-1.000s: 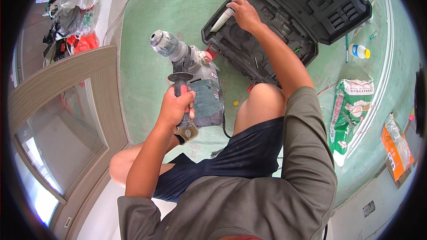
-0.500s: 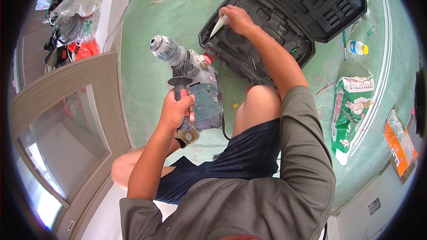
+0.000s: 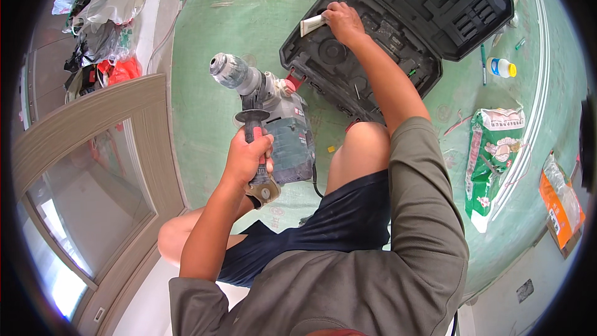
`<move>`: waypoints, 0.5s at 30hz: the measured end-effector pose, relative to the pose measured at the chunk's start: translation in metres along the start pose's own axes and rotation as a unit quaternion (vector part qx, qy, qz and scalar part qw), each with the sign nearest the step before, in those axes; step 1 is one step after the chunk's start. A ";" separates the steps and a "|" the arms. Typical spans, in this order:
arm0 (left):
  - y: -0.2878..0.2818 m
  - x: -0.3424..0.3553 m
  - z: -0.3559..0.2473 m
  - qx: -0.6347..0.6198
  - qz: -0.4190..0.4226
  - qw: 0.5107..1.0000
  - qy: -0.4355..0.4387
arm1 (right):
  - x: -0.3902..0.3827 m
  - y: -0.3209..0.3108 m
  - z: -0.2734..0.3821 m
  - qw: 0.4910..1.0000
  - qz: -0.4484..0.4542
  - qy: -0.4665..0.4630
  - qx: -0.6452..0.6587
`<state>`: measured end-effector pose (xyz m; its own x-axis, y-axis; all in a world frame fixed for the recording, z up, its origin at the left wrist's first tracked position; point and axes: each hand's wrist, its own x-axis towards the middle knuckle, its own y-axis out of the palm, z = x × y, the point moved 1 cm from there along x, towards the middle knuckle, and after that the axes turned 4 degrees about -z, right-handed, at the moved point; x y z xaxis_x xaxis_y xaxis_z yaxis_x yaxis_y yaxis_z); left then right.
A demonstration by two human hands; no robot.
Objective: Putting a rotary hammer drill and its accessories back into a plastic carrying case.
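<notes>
My left hand [image 3: 246, 155] is closed round the side handle of a dusty rotary hammer drill [image 3: 291, 146], whose chuck points up and to the far left. The drill's green and grey body stands beside my knee. Over the open black tool case [image 3: 298, 56], my right hand [image 3: 346, 23] grips one end of a white squeeze tube [image 3: 311, 25]. The tube's flat, broad end sticks out to the left, above the case's near-left part. My fingers cover its other end.
To the right lie a white bottle with a yellow cap [image 3: 501, 67], a green pen-like stick [image 3: 482, 64], a green and white bag [image 3: 494, 162] and an orange packet [image 3: 559, 199]. A wooden-framed glass door [image 3: 158, 143] stands left, with plastic bags [image 3: 118, 0] beyond it.
My right hand has moved slightly right and away, turning the tube from slanting down-left to nearly level. Its broad end now shows. My left hand and the drill stay nearly in place.
</notes>
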<state>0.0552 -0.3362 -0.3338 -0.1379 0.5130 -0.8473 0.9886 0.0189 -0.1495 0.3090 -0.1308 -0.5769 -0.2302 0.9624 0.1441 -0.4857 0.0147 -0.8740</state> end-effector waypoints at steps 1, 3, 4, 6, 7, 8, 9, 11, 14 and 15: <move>0.001 0.000 0.000 -0.003 0.003 1.000 0.002 | 0.001 0.000 0.001 0.999 -0.033 -0.006 -0.021; 0.001 0.001 0.000 -0.006 0.007 1.000 0.004 | 0.000 0.001 0.005 0.997 -0.065 -0.009 -0.044; 0.001 0.001 0.000 -0.004 0.007 1.000 0.005 | -0.003 0.001 0.013 0.997 -0.064 -0.035 -0.012; -0.001 0.000 0.000 -0.003 0.006 1.000 0.006 | -0.008 0.001 0.029 0.996 -0.063 -0.062 0.021; 0.000 0.001 -0.001 0.000 0.005 1.000 0.005 | -0.013 0.002 0.035 0.991 -0.059 -0.117 -0.031; 0.000 0.001 -0.002 0.003 0.003 1.000 0.005 | -0.015 0.004 0.040 0.980 -0.054 -0.171 -0.083; 0.002 0.001 -0.002 0.003 0.004 1.000 0.006 | -0.015 0.004 0.042 0.985 -0.026 -0.149 -0.080; 0.003 0.001 -0.002 0.007 0.000 1.000 0.003 | -0.010 0.004 0.044 0.986 0.007 -0.141 -0.093; 0.001 0.004 0.001 0.009 0.002 1.000 0.009 | 0.000 -0.001 0.044 0.981 0.061 -0.140 -0.119; 0.001 0.004 0.002 0.009 0.001 1.000 0.007 | 0.003 -0.002 0.044 0.977 0.081 -0.148 -0.133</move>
<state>0.0555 -0.3356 -0.3380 -0.1351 0.5254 -0.8401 0.9876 0.0032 -0.1569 0.2719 -0.1397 -0.5547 -0.5380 0.8383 0.0880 -0.1956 -0.0226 -0.9804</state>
